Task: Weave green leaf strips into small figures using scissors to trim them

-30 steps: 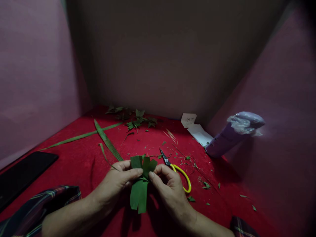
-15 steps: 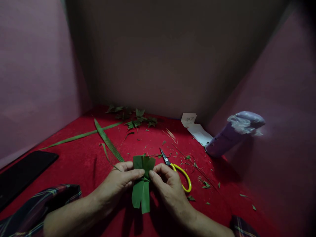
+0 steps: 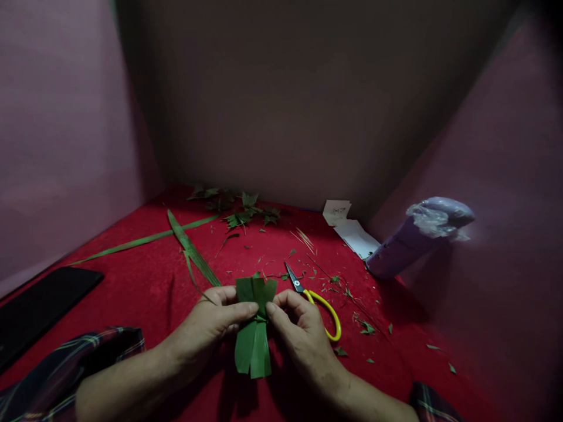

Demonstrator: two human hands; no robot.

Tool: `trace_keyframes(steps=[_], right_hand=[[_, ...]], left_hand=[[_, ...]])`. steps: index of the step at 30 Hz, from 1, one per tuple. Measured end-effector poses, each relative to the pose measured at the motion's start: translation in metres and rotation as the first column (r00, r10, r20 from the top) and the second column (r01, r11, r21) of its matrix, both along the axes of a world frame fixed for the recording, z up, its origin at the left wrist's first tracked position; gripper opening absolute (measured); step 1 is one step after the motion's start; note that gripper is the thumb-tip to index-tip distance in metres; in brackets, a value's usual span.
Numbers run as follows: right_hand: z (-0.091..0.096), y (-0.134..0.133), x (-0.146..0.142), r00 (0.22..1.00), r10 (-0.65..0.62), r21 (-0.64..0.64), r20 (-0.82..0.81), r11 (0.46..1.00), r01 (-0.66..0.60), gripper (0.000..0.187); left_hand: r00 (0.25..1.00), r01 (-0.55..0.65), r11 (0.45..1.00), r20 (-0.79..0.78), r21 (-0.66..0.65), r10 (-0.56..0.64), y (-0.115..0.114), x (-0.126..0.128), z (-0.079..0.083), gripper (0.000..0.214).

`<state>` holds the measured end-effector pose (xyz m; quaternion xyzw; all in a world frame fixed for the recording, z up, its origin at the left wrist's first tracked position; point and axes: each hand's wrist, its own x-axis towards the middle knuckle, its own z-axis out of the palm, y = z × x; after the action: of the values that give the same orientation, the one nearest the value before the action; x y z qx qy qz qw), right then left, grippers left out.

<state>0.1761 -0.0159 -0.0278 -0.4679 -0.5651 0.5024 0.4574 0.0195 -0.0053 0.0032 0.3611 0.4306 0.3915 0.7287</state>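
Observation:
Between my two hands is a bundle of broad green leaf strips, pinched at its narrow middle so the ends spread up and down. My left hand grips it from the left, thumb in front, fingers partly hidden behind. From the other side my right hand pinches the same middle with thumb and forefinger. A thin green strand trails near my left fingers. Just beyond my right hand lies a pair of scissors with yellow handles and dark blades.
Long leaf blades cross on the red cloth at left, near a black flat object. Lobed leaves, thin sticks and scraps lie farther back. White paper and a purple wrapped bundle stand right.
The lower leaf ends have drawn together, narrowing the gap between them. The thin strand by my left hand has shifted slightly right. Both hands keep nearly the same place.

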Motion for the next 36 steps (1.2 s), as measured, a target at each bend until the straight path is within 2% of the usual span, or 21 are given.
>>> trace_keyframes(steps=[2,9,14,18,24,30,36], right_hand=[[-0.001,0.001,0.000,1.000,0.002,-0.006,-0.019,1.000,-0.002,0.020],[-0.001,0.001,0.001,0.999,-0.007,-0.008,-0.036,1.000,0.007,0.027],[0.001,0.001,0.002,1.000,0.005,0.024,-0.011,1.000,-0.004,0.025],[0.002,0.001,0.001,0.999,-0.005,0.033,-0.050,0.999,0.007,0.016],[0.002,-0.001,-0.002,0.982,0.071,-0.012,-0.177,0.997,-0.074,0.013],[0.002,0.000,-0.003,0.983,0.052,0.000,-0.178,0.999,-0.053,0.011],[0.001,0.001,-0.003,0.982,0.059,0.004,-0.178,0.998,-0.060,0.012]], left_hand=[[1.000,0.001,1.000,0.010,-0.006,-0.001,0.001,0.000,0.000,0.021],[0.998,-0.054,0.998,0.037,-0.016,0.055,0.000,0.001,0.006,0.012],[0.986,-0.147,0.988,0.072,-0.039,0.149,0.001,0.002,0.011,0.007],[0.988,-0.134,0.991,0.077,-0.019,0.135,0.002,0.001,0.008,0.011],[0.992,-0.109,0.994,0.066,0.024,0.108,0.002,-0.002,-0.001,0.017],[0.992,-0.121,0.993,0.048,0.009,0.120,0.001,-0.001,0.003,0.018],[0.991,-0.120,0.993,0.066,0.020,0.119,0.002,-0.001,-0.002,0.022]])
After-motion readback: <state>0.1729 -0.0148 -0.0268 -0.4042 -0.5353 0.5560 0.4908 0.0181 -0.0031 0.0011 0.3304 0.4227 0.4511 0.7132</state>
